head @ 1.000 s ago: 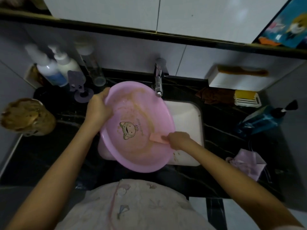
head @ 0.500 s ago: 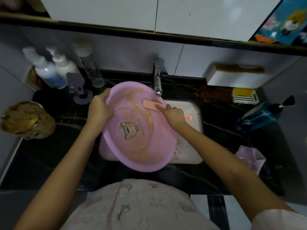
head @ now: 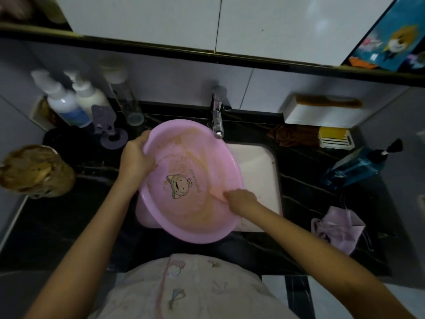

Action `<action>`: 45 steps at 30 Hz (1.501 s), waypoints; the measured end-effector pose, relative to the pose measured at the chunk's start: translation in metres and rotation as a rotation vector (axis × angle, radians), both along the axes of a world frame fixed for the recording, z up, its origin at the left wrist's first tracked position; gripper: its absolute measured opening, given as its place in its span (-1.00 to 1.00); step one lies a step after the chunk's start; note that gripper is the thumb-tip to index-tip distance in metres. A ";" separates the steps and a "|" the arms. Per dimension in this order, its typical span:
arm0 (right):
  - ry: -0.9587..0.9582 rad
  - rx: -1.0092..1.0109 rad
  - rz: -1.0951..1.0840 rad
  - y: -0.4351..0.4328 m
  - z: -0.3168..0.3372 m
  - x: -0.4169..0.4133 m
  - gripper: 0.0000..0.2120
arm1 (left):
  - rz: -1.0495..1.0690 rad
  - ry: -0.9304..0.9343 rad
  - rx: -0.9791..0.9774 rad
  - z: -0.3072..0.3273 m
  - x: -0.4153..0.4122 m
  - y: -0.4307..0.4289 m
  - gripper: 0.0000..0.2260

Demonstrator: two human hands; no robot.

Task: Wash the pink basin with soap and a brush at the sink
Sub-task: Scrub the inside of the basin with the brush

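The left hand (head: 138, 155) is clamped on the basin's (head: 190, 180) far-left rim, thumb inside the wall and fingers wrapped behind it, tilting the basin up over the white sink (head: 257, 180) so its inside faces the person. Across the bowl from that grip, near the lower right of the basin floor, the right hand (head: 241, 199) is closed around a pink brush (head: 216, 192), whose blurred head lies against the wet plastic just left of the knuckles. Brown residue streaks the wall above the brush and runs in an arc past the cartoon print (head: 179, 186) in the middle; more collects low, below the right hand. The tap (head: 217, 120) hangs just over the rim on the side away from both grips, and no water can be seen running. The scrubbing looks well short of done, judging by how much film remains. The main risk sits with the single left-hand hold: the rim is probably slick with soap, and a hard stroke from the brush pushes against that one pinch, so the basin could twist or slide down into the sink. A wide sweep upward could also knock the rim against the tap, and dirty water pooled below the brush may slop over the near edge toward the person's clothes (head: 184, 291).
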State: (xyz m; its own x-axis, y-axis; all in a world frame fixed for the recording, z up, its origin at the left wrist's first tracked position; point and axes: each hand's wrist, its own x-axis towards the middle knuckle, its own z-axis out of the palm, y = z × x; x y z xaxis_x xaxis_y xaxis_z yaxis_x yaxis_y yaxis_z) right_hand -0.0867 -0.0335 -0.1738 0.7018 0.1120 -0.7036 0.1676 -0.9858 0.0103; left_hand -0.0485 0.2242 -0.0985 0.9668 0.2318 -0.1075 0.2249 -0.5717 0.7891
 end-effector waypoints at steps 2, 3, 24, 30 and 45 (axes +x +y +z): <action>-0.184 0.094 -0.117 -0.010 0.002 0.022 -0.60 | -0.023 -0.002 0.008 -0.001 0.001 0.001 -0.33; -0.273 0.077 -0.058 -0.016 0.006 0.035 -0.58 | -0.027 -0.001 0.009 -0.002 0.001 0.002 -0.33; -0.136 -0.222 0.253 -0.024 0.016 0.052 -0.55 | -0.048 -0.093 -0.033 -0.010 0.000 0.001 -0.37; 0.037 0.016 -0.187 0.018 -0.010 0.027 -0.37 | -0.082 -0.147 -0.097 -0.019 -0.007 0.003 -0.40; 0.096 0.455 0.039 0.091 -0.012 -0.007 -0.29 | -0.039 -0.171 -0.252 -0.044 -0.015 0.013 -0.40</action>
State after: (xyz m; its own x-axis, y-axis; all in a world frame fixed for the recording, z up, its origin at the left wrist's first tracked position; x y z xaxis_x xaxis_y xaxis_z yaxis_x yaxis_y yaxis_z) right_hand -0.0940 0.0570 -0.1859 0.6253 0.4491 -0.6382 0.1835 -0.8795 -0.4391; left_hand -0.0638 0.2369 -0.1427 0.9834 0.1811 0.0085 0.0580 -0.3589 0.9316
